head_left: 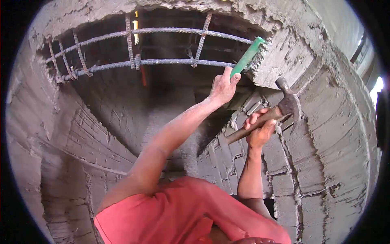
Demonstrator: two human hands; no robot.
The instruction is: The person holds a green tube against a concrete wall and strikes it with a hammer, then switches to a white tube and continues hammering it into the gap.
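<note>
My left hand [223,87] is closed round the lower end of a green bar-shaped tool [248,56]. The far end of this tool touches the rough concrete edge [260,67] at the right side of the opening. To the right and lower, my right hand [260,130] grips the wooden handle of a claw hammer [290,103], close below its metal head. The hammer head is apart from the green tool, in front of the grey wall.
Two curved rebars [170,62] with short cross bars span the dark opening above. A yellow strip [136,32] hangs among them. Rough grey plastered walls [337,134] curve round both sides, with grooves and blocks showing at the lower right.
</note>
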